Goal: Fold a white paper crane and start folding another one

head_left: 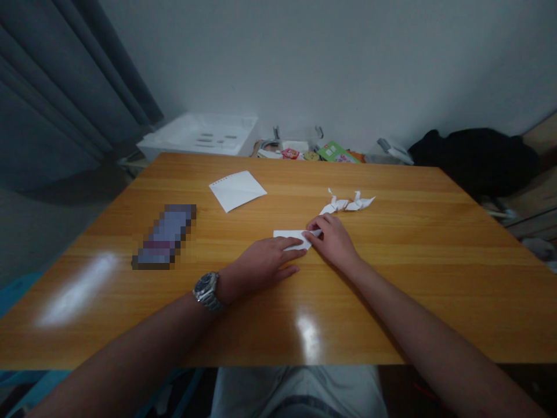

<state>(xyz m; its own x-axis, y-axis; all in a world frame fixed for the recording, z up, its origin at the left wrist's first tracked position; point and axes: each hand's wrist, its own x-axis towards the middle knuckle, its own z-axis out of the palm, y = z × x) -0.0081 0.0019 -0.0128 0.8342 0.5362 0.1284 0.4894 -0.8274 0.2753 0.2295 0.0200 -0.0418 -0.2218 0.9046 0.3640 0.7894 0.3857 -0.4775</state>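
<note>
A small folded piece of white paper (282,234) lies on the wooden table (217,325) in front of me. My left hand (272,258) rests flat across its left part, fingers stretched out and pressing it down. At the paper's right end, my right hand (333,238) pinches the edge between thumb and fingers. Just beyond the right hand sit two folded white paper figures (359,202), shaped like birds, side by side. Farther back to the left is a loose sheet of white paper (238,191) with a perforated edge and a crease.
A pixelated phone-like object (165,235) lies on the table's left side. Past the far edge are a white plastic tray (209,130), a green booklet (338,152) and small items. A dark cloth heap (474,157) is at the right, a grey curtain (56,87) at the left.
</note>
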